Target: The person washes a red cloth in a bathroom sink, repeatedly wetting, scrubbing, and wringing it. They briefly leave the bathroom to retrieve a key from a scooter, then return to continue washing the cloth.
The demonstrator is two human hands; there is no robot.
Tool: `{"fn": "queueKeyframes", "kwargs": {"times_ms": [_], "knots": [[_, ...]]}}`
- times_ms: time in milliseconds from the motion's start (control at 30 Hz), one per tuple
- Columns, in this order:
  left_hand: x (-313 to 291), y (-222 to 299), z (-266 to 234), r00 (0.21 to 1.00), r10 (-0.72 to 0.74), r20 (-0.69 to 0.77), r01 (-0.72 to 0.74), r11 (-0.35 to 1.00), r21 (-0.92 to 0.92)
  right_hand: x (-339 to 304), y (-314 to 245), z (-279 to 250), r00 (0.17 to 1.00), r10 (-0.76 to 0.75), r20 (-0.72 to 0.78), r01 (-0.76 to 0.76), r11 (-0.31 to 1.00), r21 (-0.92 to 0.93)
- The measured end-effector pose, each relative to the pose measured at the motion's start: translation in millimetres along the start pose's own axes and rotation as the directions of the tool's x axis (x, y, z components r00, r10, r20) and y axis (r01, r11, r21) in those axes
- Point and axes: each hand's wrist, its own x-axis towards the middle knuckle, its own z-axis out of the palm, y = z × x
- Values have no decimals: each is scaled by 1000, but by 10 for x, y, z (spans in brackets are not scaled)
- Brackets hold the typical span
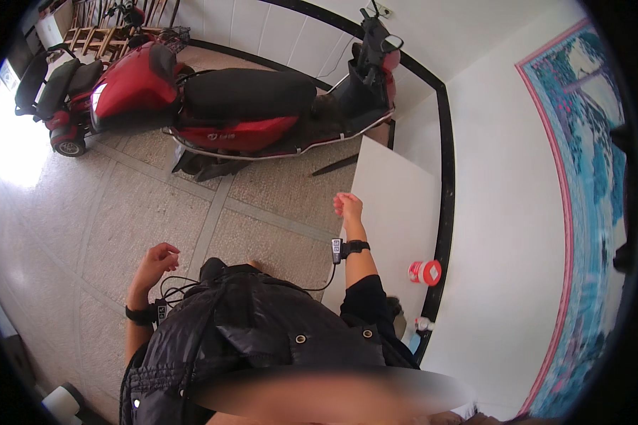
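Note:
My left hand [157,263] hangs over the floor at my left side, with its fingers loosely bent, a gap by the thumb and nothing seen in it. My right hand [349,206] is held out in front, above the left edge of a white table [397,195]. Its fingers are curled in and no object shows in them. Black straps with small devices circle both wrists, the right device [337,251] with a cable running toward my dark jacket [255,319]. On the table, right of my right forearm, stands a red and white round container [424,273].
A red scooter [244,106] with a black seat stands ahead, and a red three-wheeler [60,106] is beyond it at far left. Wooden chairs [96,35] line the back. A colourful picture [581,177] hangs on the right wall. A white roll-like object [62,402] is at lower left.

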Motion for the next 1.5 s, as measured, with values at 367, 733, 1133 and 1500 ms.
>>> {"fn": "queueKeyframes", "kwargs": {"times_ms": [367,733,1133,1500], "knots": [[2334,821,-519,997,-66,-27,62,992,-109,2754,-775,1355,985,-157,-76,137,966,-218],[3448,1160,-728,948,-291,-131,267,948,-171,5280,-2024,2001,834,-360,-418,23,779,-626],[4504,1469,-95,812,-579,-75,535,789,-302,6971,-2582,1681,600,-370,-709,-347,679,-647],[5019,1696,81,775,-627,-76,570,747,-343,7784,-2605,1317,525,-318,-790,-578,548,-605]]}}
